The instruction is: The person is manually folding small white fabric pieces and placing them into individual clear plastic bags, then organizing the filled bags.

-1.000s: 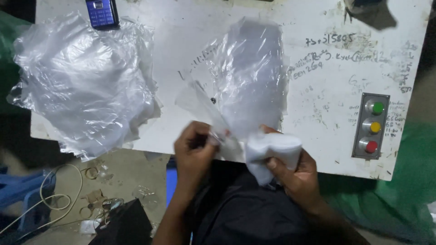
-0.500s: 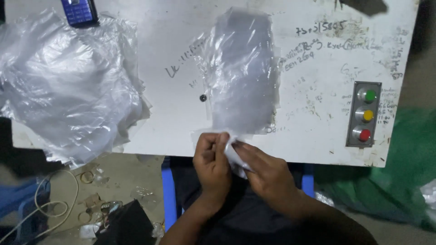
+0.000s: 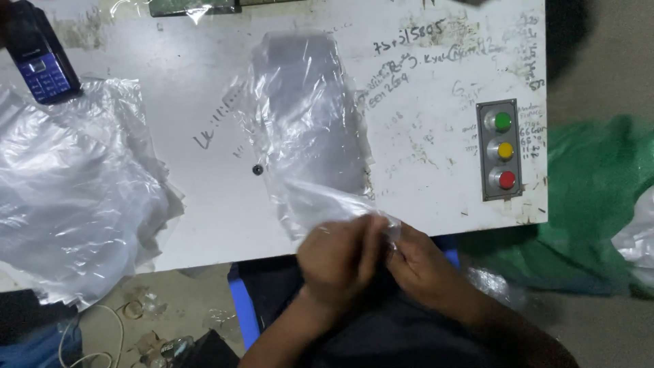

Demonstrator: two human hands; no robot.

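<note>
A clear plastic bag (image 3: pixel 306 129) lies flat on the white table (image 3: pixel 422 184), and its near edge lifts toward me. My left hand (image 3: pixel 337 255) and my right hand (image 3: pixel 419 262) are pressed together at the table's front edge. Both pinch that near edge of the bag between their fingers. Whatever else sits between the fingers is hidden.
A heap of several clear plastic bags (image 3: pixel 75 197) covers the table's left side, with a blue keypad phone (image 3: pixel 37 61) behind it. A grey panel (image 3: pixel 503 150) with green, yellow and red buttons sits at right. Green sheeting (image 3: pixel 599 204) lies beyond the table; a blue stool (image 3: pixel 245 307) and cables (image 3: pixel 102 334) are below.
A second ago my right hand held a folded white piece apart from the left. The hands have come together at the bag's near edge, and the white piece is out of sight.
</note>
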